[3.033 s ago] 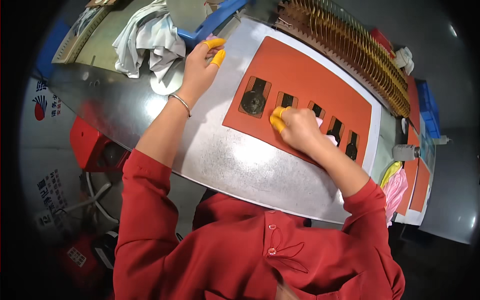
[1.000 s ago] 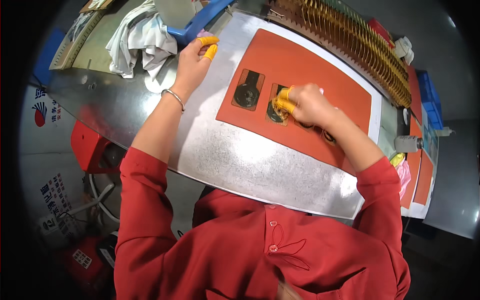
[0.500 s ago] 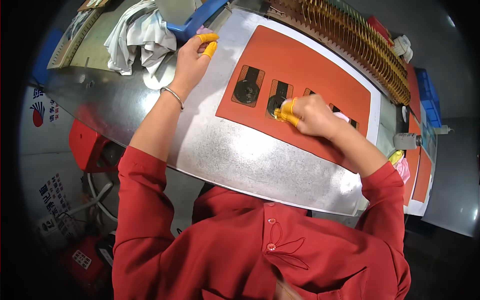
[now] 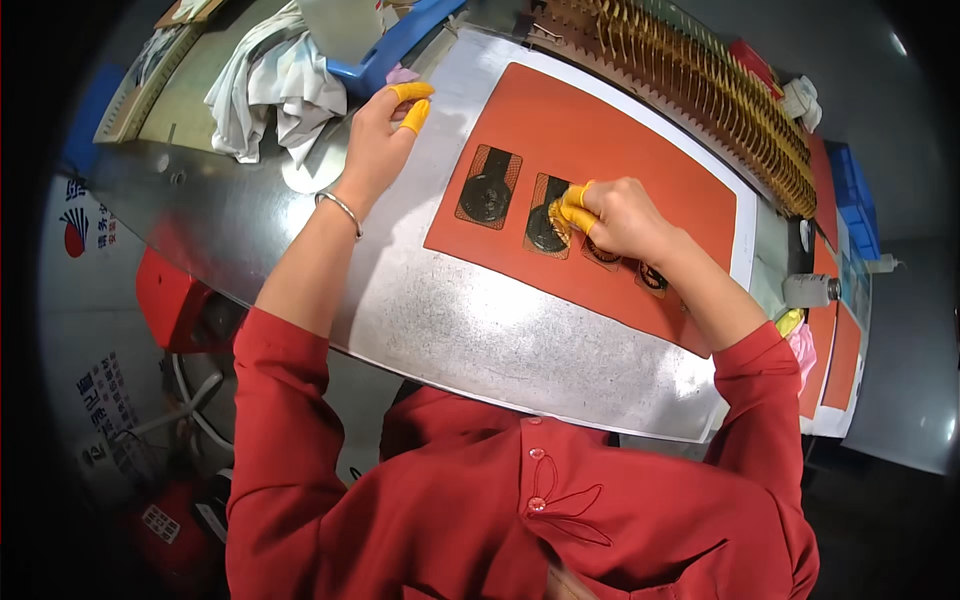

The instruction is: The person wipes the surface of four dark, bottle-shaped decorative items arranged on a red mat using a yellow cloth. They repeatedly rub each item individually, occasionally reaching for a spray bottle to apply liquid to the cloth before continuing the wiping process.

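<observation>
The right hand (image 4: 612,215), yellow finger covers on its fingertips (image 4: 572,200), presses on the second black round part (image 4: 545,228) seated in its recess in the orange mat (image 4: 640,150); fingers bunched together on the part, though whether they pinch it I cannot tell; the step looks like seating parts one by one, and the next calls for a steady downward push; the first round part (image 4: 487,190) lies just beside; the left hand (image 4: 378,140) reaches out toward the blue tray (image 4: 385,55), fingers loosely curled, apparently holding nothing.
</observation>
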Demonstrator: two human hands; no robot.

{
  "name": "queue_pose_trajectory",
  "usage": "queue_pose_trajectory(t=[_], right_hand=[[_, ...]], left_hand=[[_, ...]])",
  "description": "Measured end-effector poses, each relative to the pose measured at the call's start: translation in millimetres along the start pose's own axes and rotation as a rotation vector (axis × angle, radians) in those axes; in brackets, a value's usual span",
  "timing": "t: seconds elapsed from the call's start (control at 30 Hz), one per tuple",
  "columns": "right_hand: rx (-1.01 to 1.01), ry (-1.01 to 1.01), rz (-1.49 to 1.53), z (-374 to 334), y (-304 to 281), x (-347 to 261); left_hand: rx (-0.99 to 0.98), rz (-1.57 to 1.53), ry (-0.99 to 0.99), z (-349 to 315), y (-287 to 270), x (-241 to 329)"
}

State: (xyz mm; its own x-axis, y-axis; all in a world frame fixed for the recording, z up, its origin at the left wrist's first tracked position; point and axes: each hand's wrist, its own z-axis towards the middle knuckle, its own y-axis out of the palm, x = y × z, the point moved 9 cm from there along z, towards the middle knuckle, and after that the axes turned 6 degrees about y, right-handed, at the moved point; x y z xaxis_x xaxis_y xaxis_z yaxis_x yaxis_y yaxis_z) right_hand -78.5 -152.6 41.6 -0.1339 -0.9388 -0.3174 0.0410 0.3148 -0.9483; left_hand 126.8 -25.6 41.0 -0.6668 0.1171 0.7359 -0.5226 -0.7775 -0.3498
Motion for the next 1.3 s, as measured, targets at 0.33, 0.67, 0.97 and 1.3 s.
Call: queue_pose_trajectory(t=[0.33,0.67,0.97,1.3], right_hand=[[0.005,0.123,0.021,26,-3,4],[-0.027,0.228,-0.038,32,-4,14],[0.050,0.000,-0.045,24,-3,-9],[0.020,0.098,-0.049,19,-3,-7]], left_hand=[[0.001,-0.037,-0.078,1,2,-10],[0.000,-0.034,-0.058,-1,-1,-9],[0.001,-0.007,-0.023,-1,-2,-5],[0.002,-0.028,-0.074,-1,-3,-10]])
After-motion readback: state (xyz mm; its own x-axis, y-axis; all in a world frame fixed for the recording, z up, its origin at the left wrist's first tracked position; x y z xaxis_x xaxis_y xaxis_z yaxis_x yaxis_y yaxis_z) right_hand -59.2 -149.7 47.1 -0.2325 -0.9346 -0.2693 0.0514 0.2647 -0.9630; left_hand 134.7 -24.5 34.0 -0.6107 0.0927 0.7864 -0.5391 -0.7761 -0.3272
